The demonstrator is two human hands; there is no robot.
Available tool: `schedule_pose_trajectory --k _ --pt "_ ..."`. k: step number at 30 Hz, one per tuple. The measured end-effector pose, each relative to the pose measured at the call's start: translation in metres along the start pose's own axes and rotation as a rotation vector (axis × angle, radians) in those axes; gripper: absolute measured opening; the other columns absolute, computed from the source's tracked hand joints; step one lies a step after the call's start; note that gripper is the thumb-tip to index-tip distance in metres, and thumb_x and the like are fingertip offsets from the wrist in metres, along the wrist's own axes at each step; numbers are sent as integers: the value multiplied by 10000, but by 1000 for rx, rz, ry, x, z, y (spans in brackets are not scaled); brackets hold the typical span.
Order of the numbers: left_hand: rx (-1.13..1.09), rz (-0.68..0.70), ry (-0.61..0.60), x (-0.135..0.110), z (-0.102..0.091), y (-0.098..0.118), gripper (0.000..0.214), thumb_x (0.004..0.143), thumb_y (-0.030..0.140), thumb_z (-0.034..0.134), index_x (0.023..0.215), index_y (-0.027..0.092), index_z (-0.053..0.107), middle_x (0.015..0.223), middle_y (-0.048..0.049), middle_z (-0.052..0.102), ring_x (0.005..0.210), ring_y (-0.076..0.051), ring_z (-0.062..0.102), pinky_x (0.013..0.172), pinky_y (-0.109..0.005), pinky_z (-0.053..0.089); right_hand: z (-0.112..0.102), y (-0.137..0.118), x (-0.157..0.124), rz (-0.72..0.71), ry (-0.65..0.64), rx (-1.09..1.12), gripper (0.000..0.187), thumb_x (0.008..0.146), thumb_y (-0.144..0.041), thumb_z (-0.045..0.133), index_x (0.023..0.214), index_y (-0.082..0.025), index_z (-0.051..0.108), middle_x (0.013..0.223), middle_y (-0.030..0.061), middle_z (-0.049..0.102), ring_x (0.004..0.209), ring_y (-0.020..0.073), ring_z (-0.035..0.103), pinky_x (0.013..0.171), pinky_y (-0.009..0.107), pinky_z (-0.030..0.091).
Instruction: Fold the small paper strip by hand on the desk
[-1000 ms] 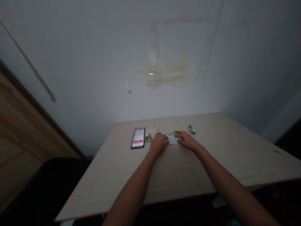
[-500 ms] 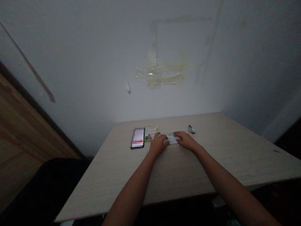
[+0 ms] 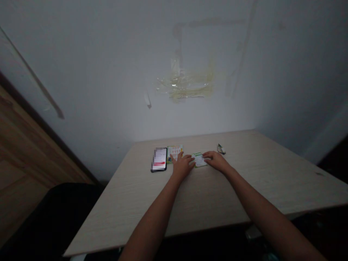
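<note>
A small green-and-white printed paper lies flat on the table, between my two hands. My left hand has its fingers spread. Its right-side fingertips rest at the paper's left edge, while its other fingers reach over a second printed card, partly covering it. From the other side, my right hand touches the paper's right edge with fingers apart and slightly bent. Left of the second card lies a phone with a lit screen, partly blurred out.
A small crumpled wrapper sits beyond my right hand. The pale wooden table meets a wall with peeling tape. A dark chair-like shape stands at the left, near a wooden panel.
My right hand's fingers have drawn back slightly to the right, so more of the paper shows. My left hand, the phone and the cards stay nearly where they were.
</note>
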State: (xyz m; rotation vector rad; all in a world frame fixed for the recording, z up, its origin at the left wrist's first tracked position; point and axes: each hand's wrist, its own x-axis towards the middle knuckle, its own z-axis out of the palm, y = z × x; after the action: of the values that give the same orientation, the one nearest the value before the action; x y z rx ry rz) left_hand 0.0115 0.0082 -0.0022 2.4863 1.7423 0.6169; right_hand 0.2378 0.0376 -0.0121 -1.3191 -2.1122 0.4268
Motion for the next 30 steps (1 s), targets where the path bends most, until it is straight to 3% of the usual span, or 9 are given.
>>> schedule_pose_trajectory --k 7,16,21,30 --pt "20 -49 9 -1 -1 2 310 877 534 548 1142 444 681 1411 31 536 1406 -396 248 1056 -778 -81 -3 -3 -1 -1 -11 -51 256 806 -214 610 1007 -198 766 1175 90 695 1119 237 620 1047 385 428" --pt "92 -107 -64 2 0 0 350 866 599 514 1195 533 613 1493 71 435 1431 -396 183 1027 -820 26 5 4 5 63 -38 -173 389 795 -204 622 1174 -166 701 1336 108 598 1255 257 510 1104 380 356" --pt "94 -121 -77 2 -2 1 359 862 618 506 1199 543 605 1492 80 433 1431 -401 177 1024 -821 28 5 -2 7 123 -102 -267 477 824 -217 583 1299 -185 617 1418 110 515 1308 276 441 1119 393 314" --pt "46 -128 -68 3 -1 0 350 854 599 535 1184 525 627 1482 65 451 1420 -412 196 1016 -824 10 2 -15 7 154 -136 -393 542 824 -239 528 1366 -232 548 1419 106 474 1254 297 435 1082 420 309"
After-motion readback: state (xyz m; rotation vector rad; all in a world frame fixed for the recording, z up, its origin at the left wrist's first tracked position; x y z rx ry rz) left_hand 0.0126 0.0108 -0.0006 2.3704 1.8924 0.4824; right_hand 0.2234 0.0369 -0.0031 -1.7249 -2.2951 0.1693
